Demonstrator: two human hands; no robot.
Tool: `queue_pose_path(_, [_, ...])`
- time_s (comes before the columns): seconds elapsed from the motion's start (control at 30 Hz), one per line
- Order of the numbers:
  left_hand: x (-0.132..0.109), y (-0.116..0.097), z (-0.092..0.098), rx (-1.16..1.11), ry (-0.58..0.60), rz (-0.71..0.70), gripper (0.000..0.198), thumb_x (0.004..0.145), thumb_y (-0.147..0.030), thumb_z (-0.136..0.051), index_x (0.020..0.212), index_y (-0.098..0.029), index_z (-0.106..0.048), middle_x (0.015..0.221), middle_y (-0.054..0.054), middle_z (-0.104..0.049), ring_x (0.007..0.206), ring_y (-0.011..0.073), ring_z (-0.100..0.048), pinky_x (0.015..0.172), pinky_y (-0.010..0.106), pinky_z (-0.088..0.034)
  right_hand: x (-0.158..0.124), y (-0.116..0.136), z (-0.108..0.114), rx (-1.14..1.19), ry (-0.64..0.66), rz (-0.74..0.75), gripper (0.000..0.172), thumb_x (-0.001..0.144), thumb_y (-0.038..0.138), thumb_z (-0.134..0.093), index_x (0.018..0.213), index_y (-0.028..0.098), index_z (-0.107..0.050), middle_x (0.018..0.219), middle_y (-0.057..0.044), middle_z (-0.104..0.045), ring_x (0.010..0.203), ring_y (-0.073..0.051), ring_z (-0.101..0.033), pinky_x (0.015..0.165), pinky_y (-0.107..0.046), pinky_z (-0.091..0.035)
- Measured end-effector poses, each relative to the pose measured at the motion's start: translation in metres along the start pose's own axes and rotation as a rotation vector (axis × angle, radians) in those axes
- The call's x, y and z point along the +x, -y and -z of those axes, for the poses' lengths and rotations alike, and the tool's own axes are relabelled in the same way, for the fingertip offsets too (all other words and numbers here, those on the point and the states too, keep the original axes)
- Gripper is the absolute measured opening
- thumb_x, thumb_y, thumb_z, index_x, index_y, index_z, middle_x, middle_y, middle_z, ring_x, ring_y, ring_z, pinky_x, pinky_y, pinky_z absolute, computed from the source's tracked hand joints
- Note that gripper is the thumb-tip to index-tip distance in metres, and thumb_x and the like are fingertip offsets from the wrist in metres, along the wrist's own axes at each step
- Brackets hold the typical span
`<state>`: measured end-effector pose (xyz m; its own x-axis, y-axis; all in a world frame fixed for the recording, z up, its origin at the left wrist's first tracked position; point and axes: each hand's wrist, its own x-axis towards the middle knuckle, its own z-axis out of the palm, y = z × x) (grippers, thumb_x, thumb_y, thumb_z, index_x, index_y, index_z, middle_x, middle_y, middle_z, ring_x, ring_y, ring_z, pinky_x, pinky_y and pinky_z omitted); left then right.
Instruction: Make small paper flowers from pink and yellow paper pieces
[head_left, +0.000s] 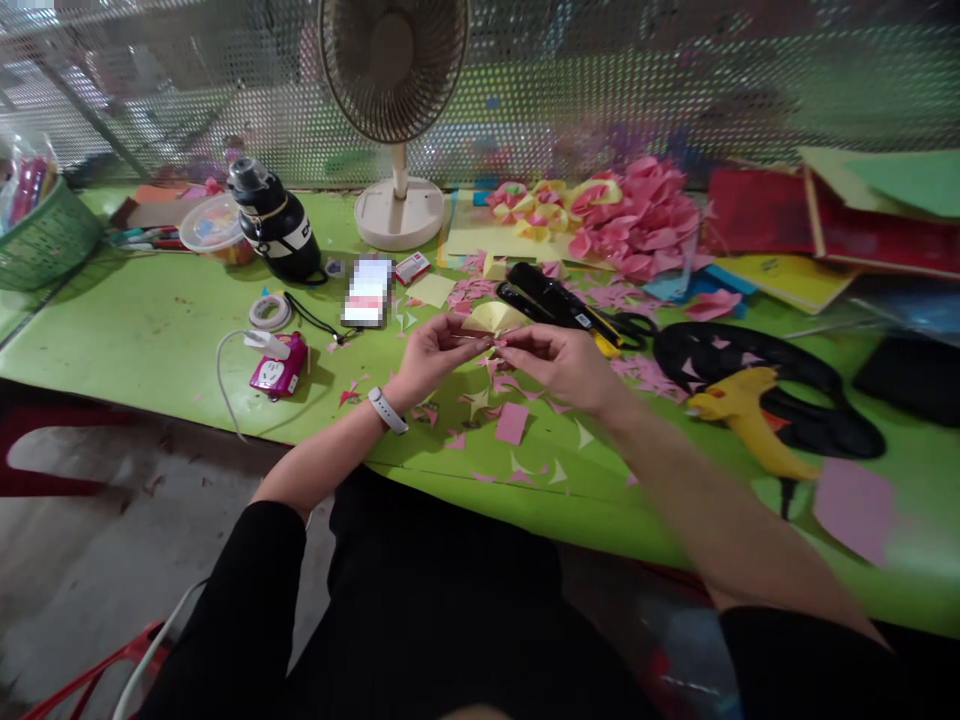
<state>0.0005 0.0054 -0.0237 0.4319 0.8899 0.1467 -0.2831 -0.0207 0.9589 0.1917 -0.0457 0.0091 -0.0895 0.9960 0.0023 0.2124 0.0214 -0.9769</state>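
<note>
Between my two hands is a pale yellow paper piece [493,318], fan-shaped and raised above the table. My left hand [442,355], with a light band on the wrist, pinches its lower edge from the left. From the right, my right hand [559,362] pinches the same piece near its bottom point, the fingertips of both hands almost meeting. Small pink and yellow paper scraps [480,402] lie below the hands, with a pink paper rectangle [512,424] among them. A black tool with long arms [551,300] rests just behind my right hand.
A fan [399,215], a black bottle [279,225] and a phone [367,292] stand or lie behind. Pink paper petals [637,220] are heaped at the back. A yellow glue gun [750,415] lies right; a pink power adapter [279,368] sits left.
</note>
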Motion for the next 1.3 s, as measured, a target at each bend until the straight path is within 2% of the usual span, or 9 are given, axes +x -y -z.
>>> queue_pose_path(0.17, [0.000,-0.003,-0.001,0.012,0.001,-0.028,0.040,0.071,-0.033,-0.085,0.098,-0.014,-0.062,0.100,0.007,-0.076,0.091,0.0158,-0.075,0.092,0.036,-0.060,-0.001,0.003,0.000,-0.012,-0.023,0.009,0.036,0.073,0.050,-0.080,0.089,0.017,-0.074,0.084,-0.008,-0.076,0.077,-0.022,-0.074,0.069,-0.037,-0.064])
queue_pose_path(0.37, [-0.003,-0.009,-0.003,0.069,0.012,-0.080,0.034,0.076,-0.035,-0.081,0.097,-0.015,-0.064,0.099,0.007,-0.076,0.093,0.0151,-0.074,0.091,0.034,-0.061,-0.004,0.006,0.003,-0.099,-0.024,0.051,0.034,0.077,0.049,-0.077,0.089,0.018,-0.075,0.085,-0.007,-0.077,0.074,-0.021,-0.074,0.070,-0.036,-0.064])
queue_pose_path(0.6, [-0.009,-0.008,-0.003,0.417,0.011,-0.283,0.024,0.087,-0.036,-0.070,0.099,-0.016,-0.069,0.097,0.008,-0.076,0.087,0.0141,-0.073,0.082,0.031,-0.061,-0.018,0.023,0.000,-0.240,-0.169,0.146,0.026,0.084,0.043,-0.071,0.095,0.020,-0.077,0.087,-0.007,-0.078,0.072,-0.021,-0.074,0.068,-0.036,-0.064])
queue_pose_path(0.73, [-0.010,-0.008,-0.003,0.627,-0.019,-0.382,0.019,0.091,-0.034,-0.066,0.100,-0.018,-0.070,0.095,0.007,-0.076,0.082,0.0135,-0.072,0.074,0.027,-0.059,-0.020,0.024,-0.003,-0.338,-0.231,0.198,0.022,0.087,0.040,-0.067,0.095,0.023,-0.077,0.087,-0.006,-0.078,0.072,-0.022,-0.074,0.067,-0.037,-0.063])
queue_pose_path(1.07, [-0.012,-0.007,-0.004,0.783,-0.017,-0.551,0.015,0.093,-0.028,-0.062,0.100,-0.018,-0.070,0.090,0.006,-0.077,0.074,0.0122,-0.071,0.065,0.022,-0.055,-0.015,0.017,-0.003,-0.356,-0.204,0.245,0.021,0.088,0.037,-0.066,0.096,0.022,-0.077,0.087,-0.007,-0.078,0.067,-0.021,-0.073,0.064,-0.038,-0.063])
queue_pose_path(1.3, [-0.011,-0.007,-0.003,0.760,-0.013,-0.495,0.015,0.092,-0.030,-0.062,0.098,-0.019,-0.070,0.092,0.006,-0.077,0.076,0.0141,-0.073,0.067,0.024,-0.057,-0.016,0.023,-0.004,-0.365,-0.201,0.243,0.022,0.088,0.037,-0.066,0.096,0.020,-0.077,0.088,-0.008,-0.079,0.069,-0.021,-0.073,0.066,-0.038,-0.063])
